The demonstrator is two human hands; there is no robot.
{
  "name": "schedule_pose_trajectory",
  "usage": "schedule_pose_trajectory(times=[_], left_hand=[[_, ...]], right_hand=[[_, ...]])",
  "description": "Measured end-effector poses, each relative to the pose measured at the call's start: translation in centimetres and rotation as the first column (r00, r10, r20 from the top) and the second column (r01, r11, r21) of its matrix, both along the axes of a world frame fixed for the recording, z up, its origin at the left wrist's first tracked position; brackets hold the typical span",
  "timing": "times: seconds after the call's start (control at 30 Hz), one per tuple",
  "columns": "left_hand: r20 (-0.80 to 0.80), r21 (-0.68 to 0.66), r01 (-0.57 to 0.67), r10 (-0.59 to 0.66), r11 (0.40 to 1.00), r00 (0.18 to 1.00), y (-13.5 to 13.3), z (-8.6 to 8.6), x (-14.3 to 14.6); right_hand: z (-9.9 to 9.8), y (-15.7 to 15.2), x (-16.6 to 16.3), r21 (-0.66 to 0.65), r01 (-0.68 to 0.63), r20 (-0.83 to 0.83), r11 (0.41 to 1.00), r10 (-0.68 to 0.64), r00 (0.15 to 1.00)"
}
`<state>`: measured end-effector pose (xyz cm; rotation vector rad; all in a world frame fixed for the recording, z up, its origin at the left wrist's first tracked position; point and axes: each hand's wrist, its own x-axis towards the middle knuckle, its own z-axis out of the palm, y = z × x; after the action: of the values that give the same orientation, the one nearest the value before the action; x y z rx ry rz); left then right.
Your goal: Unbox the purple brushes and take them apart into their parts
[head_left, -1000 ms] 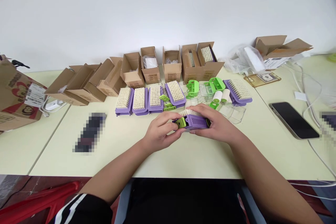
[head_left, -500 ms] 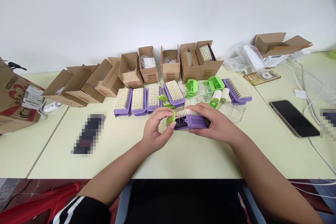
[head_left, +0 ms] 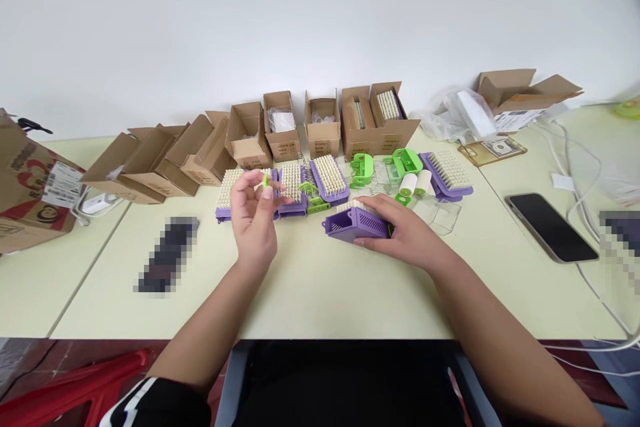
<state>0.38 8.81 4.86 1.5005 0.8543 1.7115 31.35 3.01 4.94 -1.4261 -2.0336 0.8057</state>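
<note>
At the middle of the table (head_left: 310,300), right hand (head_left: 407,230) clamped on purple casing (head_left: 356,225), its left end open; left hand (head_left: 256,223), well apart, pinching small green piece (head_left: 266,181). Casing not closed, so likely part-way. Bristled purple units (head_left: 329,175) lie beyond.

The left hand (head_left: 254,221) partly covers the small green piece (head_left: 265,180).

Label (head_left: 65,185) on carton (head_left: 27,213), left edge of frame, and print on cardboard boxes (head_left: 320,148), upper centre: not legible.
</note>
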Motion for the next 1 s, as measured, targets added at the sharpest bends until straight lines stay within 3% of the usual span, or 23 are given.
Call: schedule_pose_trajectory(times=[0.2,0.33,0.57,0.83,1.0], left_hand=[[-0.067,0.051,-0.161,0.164,0.986,0.984,1.5,-0.4,-0.8],[-0.231,0.134,-0.219,0.245,0.967,0.941,1.2,-0.6,0.0],[-0.632,0.363,-0.091,0.316,0.928,0.707,1.2,0.7,1.5],[-0.883,0.319,-0.041,0.313,0.947,0.351,4.0,0.2,4.1],[-0.897,0.311,-0.049,0.31,0.949,0.315,4.3,-1.1,5.3]], right_hand=[[-0.3,0.1,-0.2,0.006,0.018,0.001,1.0,-0.018,1.0],[-0.4,0.1,-0.3,0.014,0.006,0.0,1.0,-0.006,1.0],[-0.6,0.1,-0.4,0.055,-0.004,0.01,0.998,0.003,1.0],[0.0,-0.2,-0.7,0.055,-0.022,0.025,0.998,0.021,0.999],[0.3,-0.4,-0.8,0.063,-0.024,0.049,0.998,0.021,0.999]])
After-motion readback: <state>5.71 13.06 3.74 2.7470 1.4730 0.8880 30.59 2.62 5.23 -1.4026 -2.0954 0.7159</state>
